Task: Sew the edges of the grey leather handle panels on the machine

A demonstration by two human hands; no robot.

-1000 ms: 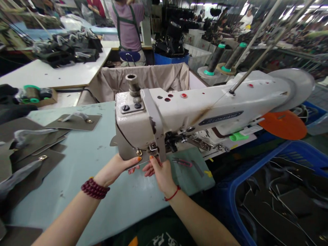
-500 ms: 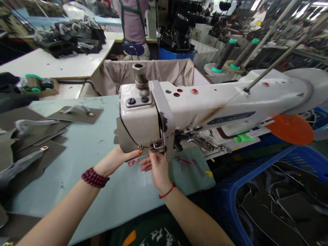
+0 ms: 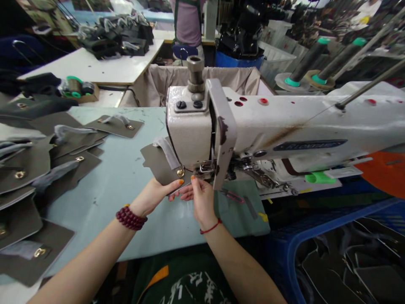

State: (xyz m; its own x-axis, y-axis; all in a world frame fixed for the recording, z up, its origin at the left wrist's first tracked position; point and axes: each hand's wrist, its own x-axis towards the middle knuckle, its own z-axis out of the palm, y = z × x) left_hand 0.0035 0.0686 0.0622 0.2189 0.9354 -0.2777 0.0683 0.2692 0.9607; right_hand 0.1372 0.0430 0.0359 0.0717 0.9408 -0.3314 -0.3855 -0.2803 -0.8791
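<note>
A grey-brown bag panel [image 3: 156,162] lies partly under the head of a white sewing machine [image 3: 188,126]. It carries a plastic-wrapped handle [image 3: 167,153] and a gold ring fitting [image 3: 180,172]. My left hand [image 3: 157,193] is closed on the panel's near edge, thumb on top and fingers beneath. Close to the needle area, my right hand [image 3: 203,200] pinches the same edge between thumb and forefinger, its other fingers loosely bent. The machine's head and guard hide the needle and the panel's right end. Pink-handled snips [image 3: 234,196] rest on the table right of my right hand.
Similar panels [image 3: 72,173] are heaped on the left of the pale green table [image 3: 117,202]. A blue basket [image 3: 294,240] holding more panels stands at right. Behind the machine are a cloth-lined bin [image 3: 161,80], thread cones [image 3: 308,63] and a person [image 3: 189,25].
The view has swung left, so the machine appears farther right. More of the panel and its wrapped handle now shows beside the machine head. Both hands keep hold of the edge.
</note>
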